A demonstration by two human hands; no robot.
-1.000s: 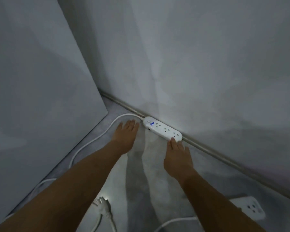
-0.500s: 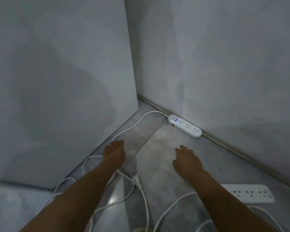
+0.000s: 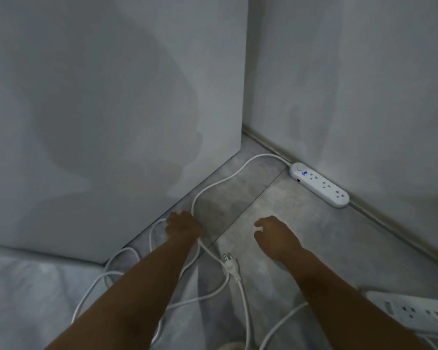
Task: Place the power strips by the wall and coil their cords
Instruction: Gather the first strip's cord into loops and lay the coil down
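The slim, round-ended white plastic power strip (image 3: 319, 184) lies flat against the far right wall's skirting. Its smooth white cord (image 3: 238, 172) snakes left to the left hand (image 3: 183, 224), whose fingers curl over it; I cannot tell whether they grip. The right hand (image 3: 276, 234) hangs loosely curled, holding nothing, over the mottled grey floor (image 3: 301, 223).

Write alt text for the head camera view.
A person's left hand is at a loose white cord on a grey floor, right hand empty beside it. The cord runs to a white power strip lying along the wall; a second strip lies nearer.
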